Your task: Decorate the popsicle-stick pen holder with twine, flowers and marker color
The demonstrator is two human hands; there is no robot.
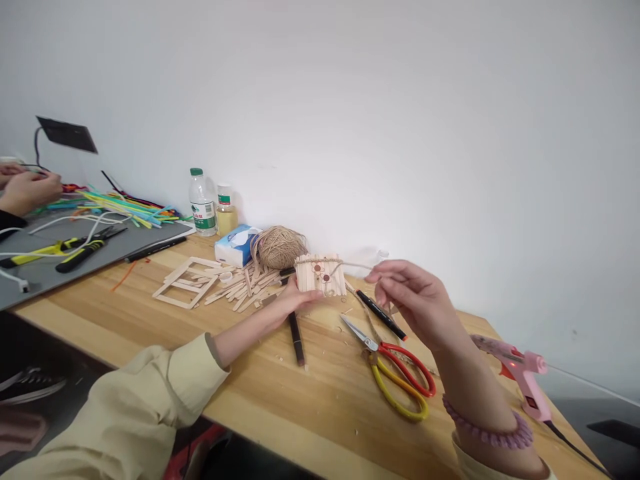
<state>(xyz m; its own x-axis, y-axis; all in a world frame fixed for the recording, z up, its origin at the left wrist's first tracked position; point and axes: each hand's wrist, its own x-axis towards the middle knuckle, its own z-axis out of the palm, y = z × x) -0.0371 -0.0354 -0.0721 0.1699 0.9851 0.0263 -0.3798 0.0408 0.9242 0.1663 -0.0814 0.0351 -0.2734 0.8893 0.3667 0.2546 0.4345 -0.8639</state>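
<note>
My left hand (296, 298) grips the lower left side of a small craft-stick panel (306, 279), which is held upright above the table. Two brown flower shapes decorate its front. Twine (354, 265) runs across the panel's upper part and stretches off to the right, its end pinched between the thumb and fingers of my right hand (413, 297). Below that hand lie scissors (395, 370) with one red and one yellow handle, blades partly apart. A black marker (381, 315) rests just behind them, and a dark marker (296, 339) lies beneath my left hand.
A twine ball (281, 247), a tissue pack (237, 245), loose craft sticks (240, 288) and stick frames (187, 283) stand behind. Two bottles (202, 203) are by the wall. A pink glue gun (525, 373) sits right. At far left, another person's hands (30, 190) work near pipe cleaners and pliers (63, 252).
</note>
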